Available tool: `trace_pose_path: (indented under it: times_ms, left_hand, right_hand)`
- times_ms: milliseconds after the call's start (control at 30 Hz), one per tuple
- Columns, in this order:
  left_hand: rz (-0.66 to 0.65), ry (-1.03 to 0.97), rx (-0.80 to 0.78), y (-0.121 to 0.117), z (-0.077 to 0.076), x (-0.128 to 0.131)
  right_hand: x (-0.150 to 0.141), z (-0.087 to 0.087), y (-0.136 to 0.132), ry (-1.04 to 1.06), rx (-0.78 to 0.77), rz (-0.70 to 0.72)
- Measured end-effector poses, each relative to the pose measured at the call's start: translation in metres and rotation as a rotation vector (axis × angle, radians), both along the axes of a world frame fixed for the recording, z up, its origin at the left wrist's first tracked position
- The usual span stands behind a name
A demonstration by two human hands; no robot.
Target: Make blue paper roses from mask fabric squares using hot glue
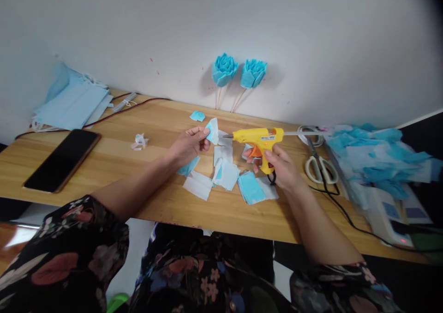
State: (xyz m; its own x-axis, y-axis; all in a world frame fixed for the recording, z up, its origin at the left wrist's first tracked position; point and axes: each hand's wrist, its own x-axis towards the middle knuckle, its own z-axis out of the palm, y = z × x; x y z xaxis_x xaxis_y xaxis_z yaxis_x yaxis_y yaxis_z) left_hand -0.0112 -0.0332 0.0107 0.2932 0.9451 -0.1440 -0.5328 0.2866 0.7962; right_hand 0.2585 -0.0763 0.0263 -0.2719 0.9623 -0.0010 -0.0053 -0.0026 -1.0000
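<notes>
Pinched between the fingers of my left hand (194,142) is a small blue-and-white fabric petal (213,131), cut like mask material. My right hand (277,163) grips a yellow glue gun (258,140) with an orange trigger. Its metal nozzle points left, right at the petal's edge; whether it touches I cannot tell. A clear glue stick (304,133) sticks out of the gun's back. Under and between my hands lie several cut pieces, among them a blue stack (251,187) and white squares (226,173). A single blue piece (197,116) rests farther back.
Two blue fabric roses (224,69) on sticks lean against the wall. Face masks (74,100), a phone (62,159) and a crumpled scrap (140,141) are on the left. Scissors (321,167), a heap of blue scraps (377,153) and a white device (386,213) with a black cord stand right.
</notes>
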Motion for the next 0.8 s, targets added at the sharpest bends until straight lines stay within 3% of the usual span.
trace_pose_path:
  times_ms: [533,800]
  left_hand:
    - [-0.001,-0.009,-0.006,0.0,-0.002,0.002]
    - [0.005,0.138,0.033,0.002,-0.007,0.002]
  right_hand:
    - [-0.007,0.003,-0.003,-0.139,0.061,0.001]
    - [-0.003,0.0,-0.002,-0.147,0.045,0.016]
